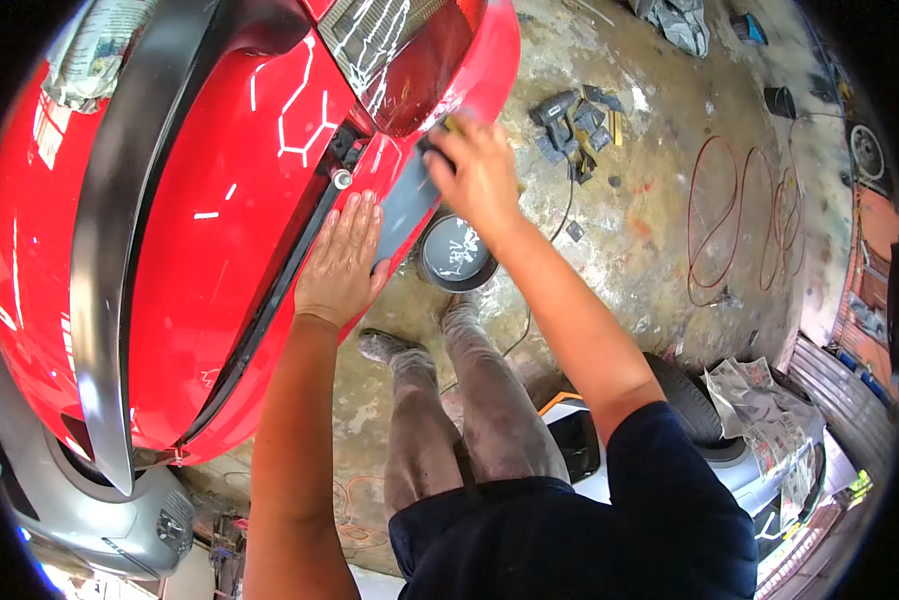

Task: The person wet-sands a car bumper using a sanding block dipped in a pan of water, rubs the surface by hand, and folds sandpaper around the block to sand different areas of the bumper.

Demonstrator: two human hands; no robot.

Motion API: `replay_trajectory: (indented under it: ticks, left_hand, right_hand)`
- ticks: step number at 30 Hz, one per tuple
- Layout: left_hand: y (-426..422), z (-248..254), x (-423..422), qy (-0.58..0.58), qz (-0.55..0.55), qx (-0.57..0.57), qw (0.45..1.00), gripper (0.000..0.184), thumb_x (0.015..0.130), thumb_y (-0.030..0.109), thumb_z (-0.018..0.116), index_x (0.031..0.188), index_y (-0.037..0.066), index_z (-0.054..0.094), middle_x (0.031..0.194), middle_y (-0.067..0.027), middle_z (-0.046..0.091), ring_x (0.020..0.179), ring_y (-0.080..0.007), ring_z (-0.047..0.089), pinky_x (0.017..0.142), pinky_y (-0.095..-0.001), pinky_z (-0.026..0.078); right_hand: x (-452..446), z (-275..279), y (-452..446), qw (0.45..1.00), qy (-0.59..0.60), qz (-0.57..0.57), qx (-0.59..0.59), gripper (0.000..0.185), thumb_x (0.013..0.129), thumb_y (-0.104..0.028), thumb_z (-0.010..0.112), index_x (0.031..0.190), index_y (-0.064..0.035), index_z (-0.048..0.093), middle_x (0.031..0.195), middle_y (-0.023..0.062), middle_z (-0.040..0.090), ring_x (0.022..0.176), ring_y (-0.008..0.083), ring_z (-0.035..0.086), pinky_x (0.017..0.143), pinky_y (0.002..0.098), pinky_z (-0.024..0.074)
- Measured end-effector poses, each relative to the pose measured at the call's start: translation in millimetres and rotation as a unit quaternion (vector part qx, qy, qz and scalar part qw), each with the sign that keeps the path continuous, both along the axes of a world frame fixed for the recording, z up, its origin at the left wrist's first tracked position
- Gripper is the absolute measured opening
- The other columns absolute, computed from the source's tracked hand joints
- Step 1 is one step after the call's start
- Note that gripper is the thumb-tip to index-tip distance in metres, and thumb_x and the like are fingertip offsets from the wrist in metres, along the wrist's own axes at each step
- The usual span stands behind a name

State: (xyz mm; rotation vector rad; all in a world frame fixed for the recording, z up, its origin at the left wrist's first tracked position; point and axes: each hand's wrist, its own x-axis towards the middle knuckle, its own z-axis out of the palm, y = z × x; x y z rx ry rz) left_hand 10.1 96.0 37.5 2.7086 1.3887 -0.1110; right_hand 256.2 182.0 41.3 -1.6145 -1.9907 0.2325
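Note:
My left hand [339, 265] lies flat on the red car [219, 270], fingers stretched out beside a grey patch [401, 205] on the bodywork. Slightly blurred, my right hand [477, 175] is closed around a dark sanding block [430, 143] at the upper end of that patch, just under the tail light [409, 75]. Part of the block is hidden by my fingers. A metal latch piece [342, 178] sticks out above my left fingertips. Below the patch, a dark bucket [474, 283] of water stands on the floor.
A black power tool [554, 108] lies on the stained floor among dark sheets [589, 115]. A red hose [691, 240] is looped at the right. Behind me are a tyre [684, 400] and a paper-covered car part [769, 410]. A silver car [119, 520] stands at lower left.

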Motion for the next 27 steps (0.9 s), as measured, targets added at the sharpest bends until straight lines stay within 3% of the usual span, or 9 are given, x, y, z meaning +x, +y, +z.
replay_trajectory:
  ticks: [2,6,9,12,15,19,23,24,27]
  left_hand:
    - [-1,2,1,0.002,0.001,-0.002,1.0,0.081,0.099,0.046,0.059,0.162,0.001,0.034,0.173,-0.0146,0.026,0.162,-0.0268,0.02,0.133,-0.0437,0.013]
    - [-5,1,0,0.005,-0.002,-0.016,1.0,0.081,0.099,0.046,0.059,0.162,0.001,0.035,0.173,-0.0146,0.026,0.162,-0.027,0.019,0.133,-0.0436,0.013]
    - [-1,1,-1,0.003,-0.004,-0.01,1.0,0.08,0.1,0.046,0.058,0.162,0.001,0.034,0.173,-0.0146,0.026,0.162,-0.0269,0.019,0.133,-0.0436,0.013]
    - [2,3,3,0.01,-0.003,-0.007,1.0,0.08,0.1,0.046,0.057,0.162,0.001,0.034,0.173,-0.0146,0.026,0.162,-0.0267,0.019,0.133,-0.0436,0.013]
    - [1,0,1,0.002,-0.002,0.001,1.0,0.08,0.1,0.047,0.057,0.162,0.001,0.034,0.173,-0.0145,0.026,0.162,-0.0264,0.019,0.133,-0.0436,0.013]
    - [-2,-1,-1,0.005,-0.007,-0.003,1.0,0.08,0.1,0.047,0.057,0.162,0.001,0.034,0.173,-0.0143,0.026,0.162,-0.0263,0.019,0.133,-0.0435,0.012]
    - [3,0,0,0.01,-0.004,-0.011,1.0,0.08,0.1,0.047,0.057,0.162,0.001,0.034,0.173,-0.0146,0.025,0.162,-0.0263,0.018,0.133,-0.0435,0.013]
    - [1,2,-1,0.01,-0.004,-0.015,1.0,0.08,0.1,0.047,0.057,0.162,0.001,0.034,0.173,-0.0146,0.025,0.162,-0.0263,0.018,0.133,-0.0436,0.013]
    - [1,4,2,0.014,-0.002,-0.012,1.0,0.08,0.1,0.047,0.058,0.162,0.001,0.035,0.173,-0.0146,0.025,0.162,-0.0263,0.019,0.133,-0.0435,0.014]
  right_hand:
    - [7,2,3,0.998,0.008,0.066,-0.011,0.026,0.083,-0.023,0.079,0.107,-0.0138,0.078,0.128,0.0103,0.068,0.115,0.0348,0.058,0.096,0.0491,0.0494]
    - [15,0,29,0.996,-0.074,-0.042,0.016,0.027,0.082,-0.025,0.079,0.108,-0.0163,0.078,0.131,0.0091,0.066,0.115,0.0343,0.057,0.093,0.05,0.0498]
    - [1,0,1,0.999,-0.025,0.036,-0.013,0.028,0.083,-0.024,0.078,0.111,-0.0179,0.077,0.13,0.0081,0.066,0.117,0.0348,0.057,0.093,0.052,0.0495]
    - [23,9,30,0.995,-0.087,0.043,-0.011,0.027,0.083,-0.023,0.078,0.109,-0.0187,0.077,0.132,0.0073,0.064,0.118,0.0345,0.056,0.094,0.0527,0.0492]
    - [0,7,10,0.995,-0.089,-0.032,-0.012,0.027,0.083,-0.024,0.078,0.11,-0.0204,0.077,0.134,0.0074,0.062,0.119,0.0344,0.055,0.094,0.0531,0.0488]
    - [21,14,26,0.989,-0.118,0.084,-0.012,0.026,0.083,-0.023,0.077,0.109,-0.0203,0.076,0.134,0.0072,0.063,0.12,0.0339,0.055,0.096,0.0523,0.0481]
    - [0,7,8,0.996,-0.084,0.008,0.004,0.027,0.081,-0.022,0.079,0.108,-0.0209,0.077,0.133,0.0068,0.064,0.118,0.0338,0.057,0.092,0.052,0.0484]
    - [-2,9,-3,0.998,-0.053,0.023,-0.02,0.028,0.081,-0.022,0.08,0.108,-0.0211,0.077,0.133,0.0076,0.065,0.118,0.034,0.057,0.092,0.0527,0.0485]
    - [27,11,30,0.989,-0.123,0.077,0.002,0.028,0.079,-0.024,0.081,0.106,-0.0199,0.077,0.132,0.0083,0.064,0.118,0.0336,0.057,0.093,0.0527,0.0481]
